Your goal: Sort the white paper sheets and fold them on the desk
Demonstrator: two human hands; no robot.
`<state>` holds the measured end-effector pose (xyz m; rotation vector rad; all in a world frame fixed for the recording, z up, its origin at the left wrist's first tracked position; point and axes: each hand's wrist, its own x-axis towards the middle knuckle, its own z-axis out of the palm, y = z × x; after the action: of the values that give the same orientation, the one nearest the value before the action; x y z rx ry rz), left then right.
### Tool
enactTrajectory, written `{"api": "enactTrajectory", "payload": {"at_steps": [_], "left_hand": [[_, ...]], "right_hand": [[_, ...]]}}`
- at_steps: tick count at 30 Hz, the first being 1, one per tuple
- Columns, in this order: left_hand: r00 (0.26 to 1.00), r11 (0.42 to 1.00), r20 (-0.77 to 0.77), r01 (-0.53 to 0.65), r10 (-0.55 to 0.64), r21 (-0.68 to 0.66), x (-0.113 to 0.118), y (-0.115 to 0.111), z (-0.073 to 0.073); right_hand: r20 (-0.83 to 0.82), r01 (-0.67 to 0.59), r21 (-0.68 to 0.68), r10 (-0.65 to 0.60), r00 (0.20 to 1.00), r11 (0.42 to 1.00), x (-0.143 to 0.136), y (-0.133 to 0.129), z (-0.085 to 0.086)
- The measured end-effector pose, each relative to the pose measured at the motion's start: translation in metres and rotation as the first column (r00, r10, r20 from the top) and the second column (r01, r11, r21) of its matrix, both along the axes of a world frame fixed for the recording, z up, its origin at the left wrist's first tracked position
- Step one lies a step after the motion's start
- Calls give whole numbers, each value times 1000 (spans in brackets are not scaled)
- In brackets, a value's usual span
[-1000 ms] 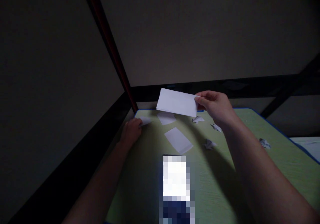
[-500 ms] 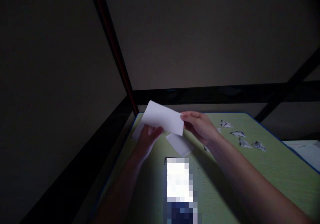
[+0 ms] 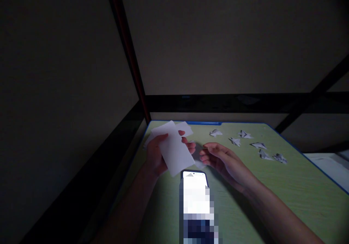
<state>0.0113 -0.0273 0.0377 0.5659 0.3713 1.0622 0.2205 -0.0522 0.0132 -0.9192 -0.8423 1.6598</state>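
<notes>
A white sheet of paper (image 3: 176, 151) lies across the palm of my left hand (image 3: 156, 153), with the thumb over its left edge and the fingertips showing past its right edge. Just to the right, my right hand (image 3: 222, 160) is off the paper, its fingers slightly bent and apart, holding nothing. More white paper (image 3: 185, 127) lies on the table behind the held sheet. Another pale piece of paper (image 3: 200, 164) rests on the table between the hands, partly hidden. Below them a phone (image 3: 195, 195) with a lit screen lies on the table, its image blurred out.
Several folded paper figures (image 3: 258, 145) lie on the right half of the green table (image 3: 289, 200), which has a blue edge. A blue strip (image 3: 204, 123) runs along the far edge. Dark walls (image 3: 218, 48) stand close behind and to the left. White material (image 3: 327, 166) sits beyond the right edge.
My right hand has let go of the paper and moved down and slightly right. In my left hand the sheet has turned from lengthwise across to more upright and come lower.
</notes>
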Motion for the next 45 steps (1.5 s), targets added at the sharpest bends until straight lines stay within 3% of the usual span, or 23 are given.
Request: {"api": "enactTrajectory", "payload": {"at_steps": [3, 5, 6, 8, 11, 16, 21, 31, 38, 45], "left_hand": [[991, 992, -36, 126, -125, 17, -4, 3, -5], [987, 988, -76, 147, -143, 41, -4, 4, -6], [988, 991, -115, 114, -106, 68, -3, 4, -6], [972, 986, -221, -48, 83, 163, 0, 4, -9], [852, 896, -331, -297, 405, 330, 5, 6, -19], [716, 814, -417, -386, 561, 433, 13, 9, -43], [704, 808, -425, -385, 569, 445, 15, 8, -51], [691, 805, -438, -381, 575, 455, 14, 6, -58], [691, 776, -417, -346, 591, 527, 17, 2, -53], [729, 820, -427, -327, 535, 469, 15, 4, -44]], "right_hand": [[123, -5, 92, -6, 992, 996, 1, -2, 0], [208, -3, 155, -30, 978, 988, 2, -4, 1], [242, 2, 182, -46, 969, 983, 2, -4, 1], [303, 21, 233, -94, 948, 972, 4, -2, -1], [371, 79, 311, -198, 908, 947, 9, 4, -7], [440, 136, 382, -310, 843, 914, 18, 12, -13], [512, 99, 459, -354, 783, 883, 21, 10, -8], [590, 70, 476, -378, 714, 877, 21, 7, -4], [632, 25, 490, -375, 679, 871, 21, 8, -9], [659, 3, 490, -372, 653, 872, 20, 7, -10]]}}
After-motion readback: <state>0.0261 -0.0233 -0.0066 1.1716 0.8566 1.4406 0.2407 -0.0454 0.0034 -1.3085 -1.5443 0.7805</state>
